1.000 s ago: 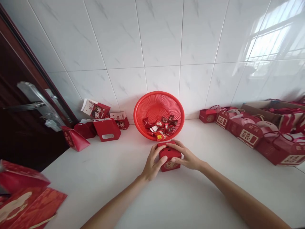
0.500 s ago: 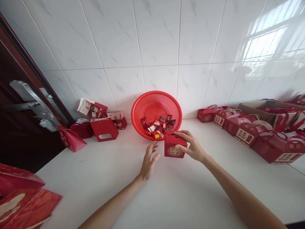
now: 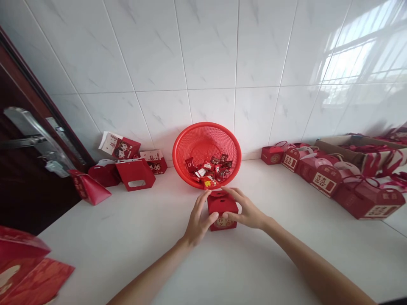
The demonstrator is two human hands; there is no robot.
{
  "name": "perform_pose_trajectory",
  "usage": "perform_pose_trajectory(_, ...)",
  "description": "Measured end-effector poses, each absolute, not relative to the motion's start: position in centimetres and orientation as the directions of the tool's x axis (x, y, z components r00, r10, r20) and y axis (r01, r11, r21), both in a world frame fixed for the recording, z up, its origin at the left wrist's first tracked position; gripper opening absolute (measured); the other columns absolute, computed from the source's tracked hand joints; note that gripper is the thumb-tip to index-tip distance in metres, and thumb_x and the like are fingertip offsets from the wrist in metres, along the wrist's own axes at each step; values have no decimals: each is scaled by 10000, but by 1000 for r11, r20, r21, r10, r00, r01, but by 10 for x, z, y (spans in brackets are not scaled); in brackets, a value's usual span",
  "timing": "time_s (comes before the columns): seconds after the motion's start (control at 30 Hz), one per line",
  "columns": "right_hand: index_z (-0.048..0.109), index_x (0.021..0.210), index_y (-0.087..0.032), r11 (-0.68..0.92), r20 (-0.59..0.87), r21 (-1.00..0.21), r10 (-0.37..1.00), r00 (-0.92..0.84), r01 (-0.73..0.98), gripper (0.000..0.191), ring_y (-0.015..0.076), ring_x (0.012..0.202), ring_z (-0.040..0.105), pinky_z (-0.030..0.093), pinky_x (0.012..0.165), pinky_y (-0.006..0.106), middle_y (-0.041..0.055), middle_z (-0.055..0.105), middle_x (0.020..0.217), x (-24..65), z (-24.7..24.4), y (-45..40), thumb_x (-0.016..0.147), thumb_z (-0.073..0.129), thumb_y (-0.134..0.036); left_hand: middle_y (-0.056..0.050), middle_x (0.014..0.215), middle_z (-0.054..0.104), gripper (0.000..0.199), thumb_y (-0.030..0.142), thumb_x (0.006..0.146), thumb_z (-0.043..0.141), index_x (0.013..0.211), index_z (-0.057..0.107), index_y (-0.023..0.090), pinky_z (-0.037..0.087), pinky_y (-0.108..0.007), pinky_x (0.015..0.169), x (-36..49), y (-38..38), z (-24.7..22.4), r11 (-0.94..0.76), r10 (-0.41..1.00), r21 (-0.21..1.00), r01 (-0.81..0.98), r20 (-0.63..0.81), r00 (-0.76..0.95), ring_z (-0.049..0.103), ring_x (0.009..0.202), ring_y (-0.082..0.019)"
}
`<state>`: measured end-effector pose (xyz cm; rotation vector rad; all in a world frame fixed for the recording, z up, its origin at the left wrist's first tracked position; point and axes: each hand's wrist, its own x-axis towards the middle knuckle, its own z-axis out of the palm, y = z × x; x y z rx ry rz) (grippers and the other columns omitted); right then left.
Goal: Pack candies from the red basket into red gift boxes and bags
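A small red gift box [image 3: 226,205] with a round gold emblem on its front stands on the white countertop. My left hand [image 3: 197,224] is at its left side, thumb on the front and fingers reaching toward the back top edge. On the other side my right hand [image 3: 250,212] grips it, thumb on the front and fingers over the top. Just behind the box, a red mesh basket [image 3: 176,157] leans tilted against the wall. Wrapped candies [image 3: 208,173] lie in the bottom of the basket.
At the left stand several red boxes [image 3: 135,173] beside a door with a metal handle [image 3: 34,127]. Red paper bags [image 3: 34,271] lie at the near left. Along the right are rows of red gift boxes [image 3: 324,180] and a cardboard carton [image 3: 341,151] with red ribbons.
The gift box has come nearer and slightly left in my right hand. My left hand has closed in on the box's left side.
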<state>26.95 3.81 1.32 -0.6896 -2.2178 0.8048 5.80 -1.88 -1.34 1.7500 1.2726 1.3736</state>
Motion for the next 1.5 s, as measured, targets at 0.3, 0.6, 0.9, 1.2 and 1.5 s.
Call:
perform_pose_trajectory(0.3,273,1544,-294,630,401,-745,684,-609,217,745,299,1338,477,440,1093,506,145,416,1502,267,1,41,919,565,-574,-99,1530,420,552,514,895,577,1389,537,272,362,-495,1162,58,-22,-15,-409,906,849,333,421,39,384,1424,-327)
perform_pose_trajectory(0.6,358,1526,-309,651,401,-704,695,-597,284,678,315,1487,275,334,1173,536,122,288,1599,266,3,39,927,556,-558,-105,1536,408,566,502,893,589,1404,515,271,344,-508,1170,56,-22,-15,-418,902,835,357,430,50,359,1439,-325)
perform_pose_trajectory(0.9,507,1442,-365,657,382,-687,691,-614,312,491,330,1499,250,315,1182,552,42,208,1649,264,1,32,984,448,-530,-93,1606,309,591,513,913,561,1457,464,303,303,-546,1190,53,-22,-25,-412,898,818,402,439,28,288,1482,-334)
perform_pose_trajectory(1.2,510,1434,-389,650,376,-688,700,-607,324,460,303,1494,273,297,1199,528,22,241,1640,258,-5,33,1006,391,-507,-25,1629,268,526,564,959,421,1424,514,337,254,-528,1225,48,-17,-31,-342,931,841,419,363,31,244,1506,-303)
perform_pose_trajectory(1.5,564,1381,-296,649,408,-698,709,-575,304,463,297,1460,348,374,1163,482,95,333,1592,259,1,32,992,434,-511,-41,1627,260,522,542,966,430,1430,507,317,263,-526,1220,48,-16,-32,-356,925,823,442,379,39,237,1506,-309)
